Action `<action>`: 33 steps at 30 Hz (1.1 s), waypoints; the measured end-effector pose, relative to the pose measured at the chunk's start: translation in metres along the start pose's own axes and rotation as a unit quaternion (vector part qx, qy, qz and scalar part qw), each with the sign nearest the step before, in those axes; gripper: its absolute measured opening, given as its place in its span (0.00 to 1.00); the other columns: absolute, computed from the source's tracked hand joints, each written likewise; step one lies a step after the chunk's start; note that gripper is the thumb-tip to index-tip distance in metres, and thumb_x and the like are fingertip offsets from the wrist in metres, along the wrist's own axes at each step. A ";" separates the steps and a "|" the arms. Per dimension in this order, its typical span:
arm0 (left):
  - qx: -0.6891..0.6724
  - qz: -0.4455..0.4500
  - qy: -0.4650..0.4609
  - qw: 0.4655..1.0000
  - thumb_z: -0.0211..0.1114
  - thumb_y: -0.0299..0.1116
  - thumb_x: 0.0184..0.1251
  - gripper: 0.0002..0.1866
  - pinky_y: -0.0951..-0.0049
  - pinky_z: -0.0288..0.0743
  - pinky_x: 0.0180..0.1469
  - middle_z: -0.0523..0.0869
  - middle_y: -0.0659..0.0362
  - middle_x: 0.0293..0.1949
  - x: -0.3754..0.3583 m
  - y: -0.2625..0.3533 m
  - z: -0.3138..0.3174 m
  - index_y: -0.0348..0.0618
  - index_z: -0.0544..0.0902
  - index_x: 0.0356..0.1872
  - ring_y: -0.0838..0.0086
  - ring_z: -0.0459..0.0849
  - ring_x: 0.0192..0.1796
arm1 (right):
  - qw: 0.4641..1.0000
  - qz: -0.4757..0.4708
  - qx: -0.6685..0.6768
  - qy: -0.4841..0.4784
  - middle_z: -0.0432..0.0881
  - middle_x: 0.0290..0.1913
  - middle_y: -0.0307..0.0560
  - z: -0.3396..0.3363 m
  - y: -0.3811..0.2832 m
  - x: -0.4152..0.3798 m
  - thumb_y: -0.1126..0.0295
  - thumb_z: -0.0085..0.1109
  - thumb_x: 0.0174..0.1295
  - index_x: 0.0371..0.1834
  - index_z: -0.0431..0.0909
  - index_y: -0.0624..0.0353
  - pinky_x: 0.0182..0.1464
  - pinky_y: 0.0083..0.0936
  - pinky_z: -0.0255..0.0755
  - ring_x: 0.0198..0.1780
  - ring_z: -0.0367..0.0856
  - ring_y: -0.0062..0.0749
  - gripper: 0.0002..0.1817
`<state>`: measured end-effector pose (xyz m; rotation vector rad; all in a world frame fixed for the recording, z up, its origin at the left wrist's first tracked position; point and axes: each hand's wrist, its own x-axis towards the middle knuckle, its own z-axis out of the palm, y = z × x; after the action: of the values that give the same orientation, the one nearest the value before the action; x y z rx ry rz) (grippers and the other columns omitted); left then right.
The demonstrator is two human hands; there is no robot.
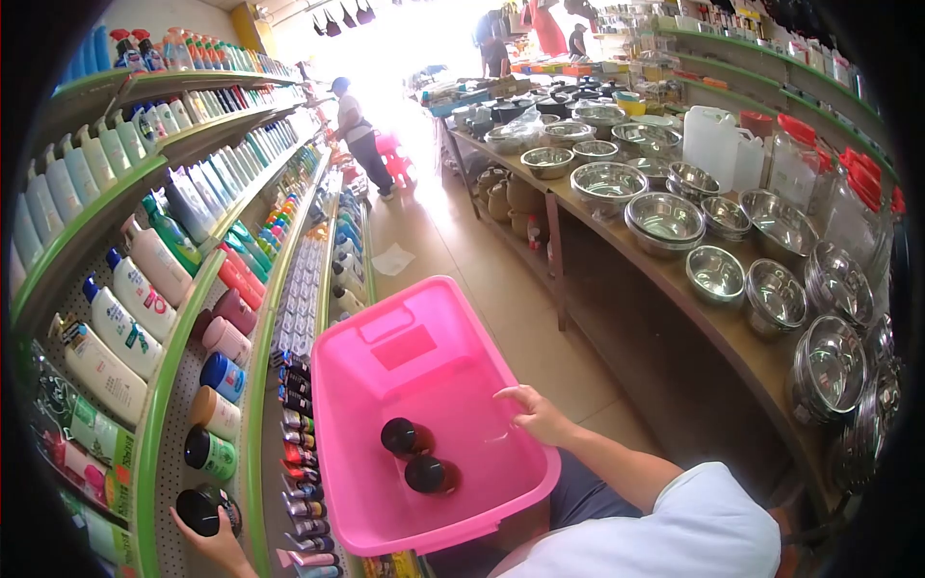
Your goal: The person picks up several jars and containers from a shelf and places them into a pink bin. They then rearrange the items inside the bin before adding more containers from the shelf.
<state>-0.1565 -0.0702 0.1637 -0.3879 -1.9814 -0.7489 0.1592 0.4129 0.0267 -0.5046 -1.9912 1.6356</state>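
Note:
My left hand (220, 551) is at the lower shelf on the left, its fingers around a dark jar with a black lid (198, 512). My right hand (536, 416) grips the right rim of a pink plastic tub (438, 361). Inside the tub, two dark reddish jars with black lids lie on their sides, one jar (408, 437) just above the other jar (432, 474). Beside my left hand, a green jar with a black lid (209, 453) and a tan-lidded jar (215, 412) sit in the same shelf row.
Shelves on the left hold pump bottles (135, 323) and small tubes (306, 506). Along the right runs a long table (665, 260) with steel bowls (665, 223) and plastic jugs (711, 146). A person (358, 135) stands farther down the tiled aisle (438, 236).

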 end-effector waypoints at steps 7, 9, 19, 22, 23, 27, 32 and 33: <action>0.038 0.077 0.012 0.996 0.73 0.28 0.50 0.45 0.56 0.58 0.72 0.66 0.47 0.69 -0.005 0.012 -0.015 0.42 0.61 0.71 0.53 0.65 0.70 | 1.000 -0.005 0.003 0.002 0.68 0.61 0.54 0.001 0.000 0.000 0.83 0.50 0.52 0.59 0.73 0.54 0.70 0.32 0.61 0.67 0.66 0.43 0.28; 0.043 0.139 0.023 0.989 0.74 0.26 0.48 0.45 0.56 0.59 0.71 0.67 0.47 0.67 -0.005 0.027 -0.019 0.42 0.62 0.71 0.53 0.66 0.70 | 0.999 0.009 0.036 -0.001 0.66 0.62 0.53 0.000 -0.002 0.001 0.83 0.49 0.52 0.60 0.73 0.55 0.70 0.30 0.59 0.68 0.64 0.39 0.28; -0.042 0.199 -0.036 0.979 0.72 0.21 0.45 0.47 0.58 0.60 0.71 0.66 0.49 0.68 -0.007 0.097 -0.036 0.41 0.60 0.71 0.56 0.67 0.69 | 0.999 0.008 0.031 0.000 0.65 0.63 0.56 -0.001 -0.003 -0.001 0.82 0.49 0.52 0.60 0.72 0.50 0.58 0.32 0.78 0.64 0.69 0.46 0.29; -0.106 0.151 -0.067 0.981 0.72 0.19 0.43 0.48 0.59 0.59 0.72 0.65 0.51 0.69 -0.008 0.129 -0.035 0.42 0.60 0.71 0.58 0.66 0.70 | 0.999 0.014 0.033 -0.009 0.64 0.64 0.57 -0.001 -0.002 -0.001 0.80 0.51 0.53 0.61 0.72 0.50 0.58 0.34 0.77 0.65 0.68 0.48 0.29; -0.135 0.126 -0.098 0.978 0.72 0.19 0.43 0.48 0.59 0.59 0.72 0.64 0.51 0.69 -0.008 0.146 -0.035 0.41 0.60 0.71 0.58 0.65 0.70 | 1.000 0.005 0.014 -0.004 0.64 0.64 0.57 0.000 0.002 -0.001 0.80 0.52 0.53 0.61 0.72 0.49 0.58 0.33 0.78 0.65 0.68 0.48 0.28; -0.178 0.139 -0.191 0.955 0.78 0.29 0.38 0.51 0.59 0.61 0.70 0.62 0.49 0.69 -0.008 0.192 -0.013 0.36 0.61 0.69 0.60 0.65 0.70 | 1.000 0.006 -0.007 0.002 0.65 0.64 0.58 -0.003 -0.005 -0.001 0.79 0.53 0.53 0.61 0.72 0.50 0.61 0.33 0.74 0.65 0.68 0.49 0.28; -0.298 0.144 -0.386 0.861 0.80 0.31 0.37 0.54 0.61 0.70 0.64 0.72 0.48 0.62 -0.022 0.256 0.038 0.36 0.59 0.69 0.61 0.75 0.63 | 1.000 -0.009 -0.014 0.013 0.67 0.62 0.59 -0.002 -0.004 -0.002 0.79 0.52 0.53 0.60 0.73 0.51 0.66 0.34 0.65 0.66 0.67 0.51 0.27; -0.305 0.155 -0.407 0.847 0.81 0.31 0.36 0.54 0.62 0.72 0.62 0.74 0.47 0.60 -0.026 0.266 0.054 0.37 0.59 0.69 0.62 0.77 0.60 | 1.000 -0.011 -0.008 0.023 0.68 0.62 0.59 -0.001 -0.003 -0.001 0.80 0.52 0.53 0.59 0.73 0.52 0.68 0.35 0.62 0.66 0.67 0.51 0.27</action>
<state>-0.0341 0.1681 0.2139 -1.5915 -2.2881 -1.1074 0.1613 0.4127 0.0292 -0.5191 -1.9724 1.5814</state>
